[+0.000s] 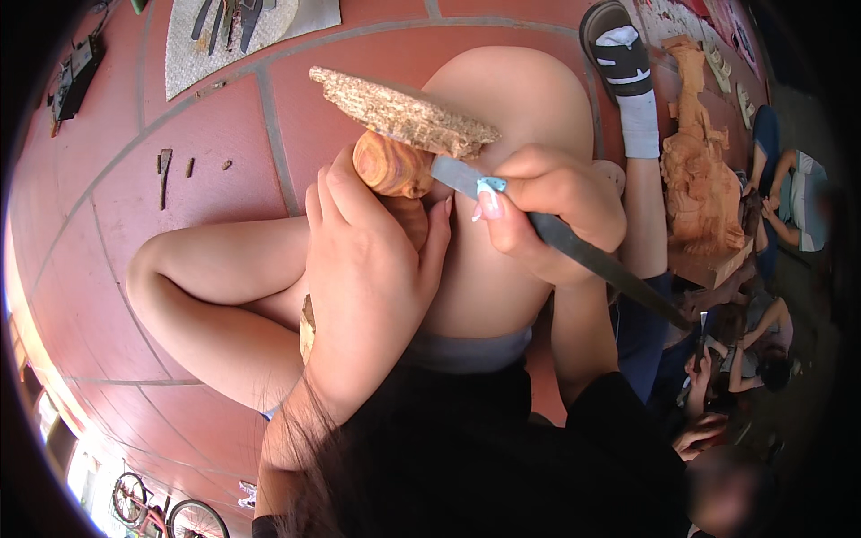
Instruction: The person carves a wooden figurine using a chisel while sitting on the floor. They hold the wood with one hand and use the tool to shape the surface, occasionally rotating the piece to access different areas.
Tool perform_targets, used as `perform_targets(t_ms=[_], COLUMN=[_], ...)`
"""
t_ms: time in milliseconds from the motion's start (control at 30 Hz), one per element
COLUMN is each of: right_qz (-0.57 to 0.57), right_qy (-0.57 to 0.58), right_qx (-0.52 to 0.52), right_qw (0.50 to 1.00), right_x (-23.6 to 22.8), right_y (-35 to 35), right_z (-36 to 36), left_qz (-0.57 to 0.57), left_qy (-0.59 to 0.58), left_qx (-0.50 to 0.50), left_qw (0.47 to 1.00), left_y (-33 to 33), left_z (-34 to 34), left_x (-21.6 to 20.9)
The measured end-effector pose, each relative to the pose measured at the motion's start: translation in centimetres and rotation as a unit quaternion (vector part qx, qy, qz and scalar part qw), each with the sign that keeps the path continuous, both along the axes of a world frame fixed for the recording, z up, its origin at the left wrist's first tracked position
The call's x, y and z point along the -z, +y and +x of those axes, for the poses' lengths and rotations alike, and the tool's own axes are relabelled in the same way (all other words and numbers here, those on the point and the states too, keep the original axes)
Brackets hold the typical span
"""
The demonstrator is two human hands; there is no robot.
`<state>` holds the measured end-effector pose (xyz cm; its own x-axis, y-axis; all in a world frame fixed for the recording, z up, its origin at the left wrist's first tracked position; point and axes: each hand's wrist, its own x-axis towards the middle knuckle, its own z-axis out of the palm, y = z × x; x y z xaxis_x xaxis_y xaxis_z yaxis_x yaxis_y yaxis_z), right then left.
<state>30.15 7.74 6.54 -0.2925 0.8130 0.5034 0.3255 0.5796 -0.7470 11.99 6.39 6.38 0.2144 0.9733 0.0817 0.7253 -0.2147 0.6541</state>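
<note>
My left hand [363, 238] is wrapped round a small wood carving [387, 165] with a smooth, rounded, grained body. Its top spreads into a broad, rough slab [395, 112] of paler wood. In my right hand [560, 202] is a flat metal carving chisel [457, 176], with blue and white wrapping by the fingers and a long dark shaft running back to the lower right. The blade's tip meets or lies very close to the carving's right side, just under the slab. Fingers and palm hide the carving's lower part.
My bare bent legs lie beneath the work. On the red tiled floor are a thin tool [164, 179], small scraps, and a pale mat [188, 67] bearing several tools. A large wood carving [695, 170] stands at right, near other people. A bicycle [170, 516] is at lower left.
</note>
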Motion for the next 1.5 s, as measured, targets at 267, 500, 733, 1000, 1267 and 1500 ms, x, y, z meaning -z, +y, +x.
perform_targets(t_ms=[267,500,733,1000,1267,1500], right_qz=[-0.083,-0.149,-0.152,-0.152,-0.146,-0.151], right_qy=[0.173,0.302,0.301,0.308,0.293,0.340], right_qx=[-0.001,0.004,0.003,0.016,0.054,0.011], right_qw=[0.981,0.942,0.941,0.939,0.943,0.928], right_x=[-0.1,-0.1,0.1,0.5,0.1,0.5], right_y=[-1.1,-1.5,-1.4,-1.2,-1.0,-0.6], right_z=[0.1,0.1,0.5,0.5,0.0,0.4], left_qz=[-0.177,-0.300,-0.319,-0.350,-0.407,-0.431], left_qy=[-0.311,-0.523,-0.586,-0.628,-0.676,-0.547], left_qx=[-0.006,-0.015,-0.014,-0.035,0.020,0.096], left_qw=[0.934,0.798,0.745,0.695,0.615,0.711], left_y=[0.4,1.8,2.3,1.9,3.1,2.9], left_z=[-1.6,-3.0,-3.8,-4.7,-6.5,-9.6], left_x=[-0.2,-0.6,-0.4,0.1,2.5,5.8])
